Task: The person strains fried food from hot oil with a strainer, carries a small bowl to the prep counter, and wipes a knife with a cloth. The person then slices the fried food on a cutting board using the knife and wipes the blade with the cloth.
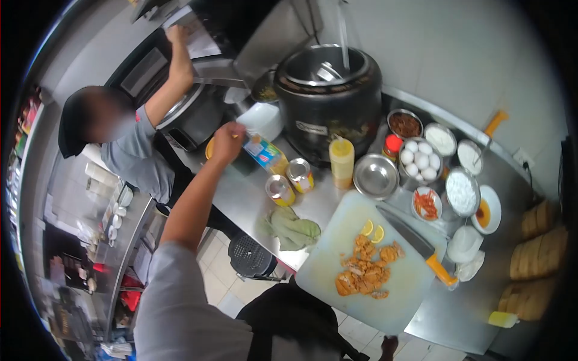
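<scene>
My left hand (229,143) is stretched out over the far left of the steel counter, its fingers curled closed; what they hold, if anything, cannot be made out. Just beside it are a blue and yellow packet (265,154) and a white bowl (262,120). Only a dark bit of my right hand (390,345) shows at the bottom edge, below the board, its fingers hidden. In front of me lies a pale cutting board (319,271) with chopped orange-coloured meat (364,274) and two lemon slices (372,231). A large knife (415,240) with a yellow handle rests along its right side.
A big black soup warmer (328,108) stands at the back. Two cans (290,182), a squeeze bottle (342,163), a steel bowl (376,176), a bowl of eggs (419,160) and a green cloth (291,228) surround the board. A co-worker (135,150) reaches up at left.
</scene>
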Motion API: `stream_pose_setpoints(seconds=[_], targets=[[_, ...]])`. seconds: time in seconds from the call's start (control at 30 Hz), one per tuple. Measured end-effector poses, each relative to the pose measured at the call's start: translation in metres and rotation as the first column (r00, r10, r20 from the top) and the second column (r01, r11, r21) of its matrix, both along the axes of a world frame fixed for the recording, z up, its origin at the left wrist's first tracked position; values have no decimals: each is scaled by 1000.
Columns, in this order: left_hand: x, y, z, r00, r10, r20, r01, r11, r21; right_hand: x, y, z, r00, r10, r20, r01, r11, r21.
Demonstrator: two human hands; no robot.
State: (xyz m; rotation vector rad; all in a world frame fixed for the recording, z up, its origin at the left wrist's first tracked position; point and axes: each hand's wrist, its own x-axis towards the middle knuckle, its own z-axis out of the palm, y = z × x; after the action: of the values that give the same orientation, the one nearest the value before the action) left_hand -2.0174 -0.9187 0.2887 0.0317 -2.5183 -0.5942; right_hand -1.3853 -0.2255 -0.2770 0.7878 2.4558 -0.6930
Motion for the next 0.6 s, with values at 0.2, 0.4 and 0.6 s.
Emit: stream_pose_setpoints(seconds=[0.2, 0.4, 0.6], targets=[[-121, -47, -44, 919, 46, 392, -2, 994, -111, 39, -17, 191, 718, -694, 45, 686, 697, -208], [-149, -56, -46, 751, 154, 642, 189, 881, -433, 73, -11, 283, 509, -851, 130, 820, 434, -372], [-151, -67, -37, 755, -70, 652, 470, 751, -464, 44, -73, 343, 550, -835, 2, 777, 511, -369]])
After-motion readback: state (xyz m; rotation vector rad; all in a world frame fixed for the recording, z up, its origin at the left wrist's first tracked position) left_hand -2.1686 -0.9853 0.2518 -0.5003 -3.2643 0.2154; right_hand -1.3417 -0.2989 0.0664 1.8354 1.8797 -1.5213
